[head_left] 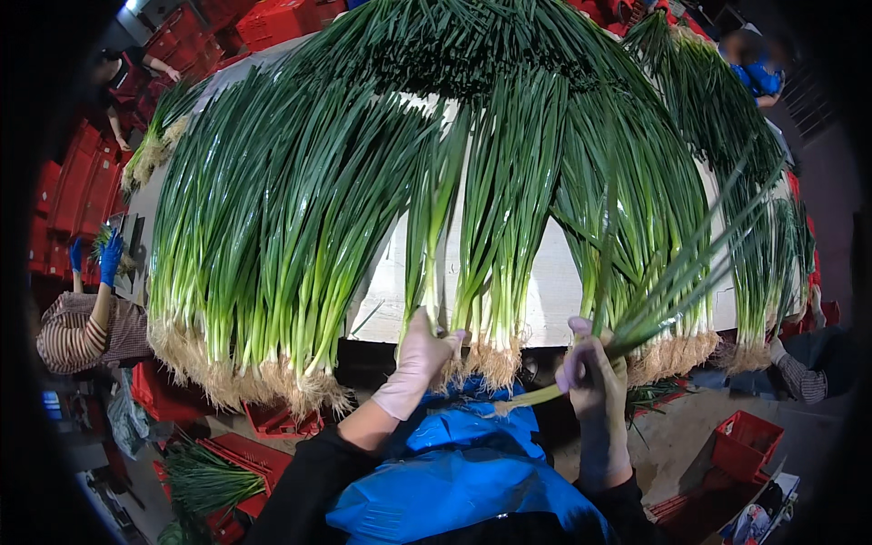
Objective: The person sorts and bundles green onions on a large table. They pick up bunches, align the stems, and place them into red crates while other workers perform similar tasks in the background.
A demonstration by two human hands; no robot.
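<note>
My left hand (421, 361), in a pale thin glove, is closed round the white lower ends of a few green onions (436, 241); their leaves lie away from me on the table. To the right, my right hand (595, 371), also gloved, grips a green onion stalk (536, 396) just off the table's near edge. Its root end points left, over my blue apron, and its long leaves (677, 286) fan out to the upper right. Between my hands, a bunch of green onions (495, 272) lies with its pale roots (498, 363) hanging over the edge.
Wide rows of green onions (272, 236) cover the pale table (386, 286), with a dark green heap (454, 41) at the far side. Red crates (745, 445) stand on the floor around. Other people work nearby, one with blue gloves (111, 259) at the left.
</note>
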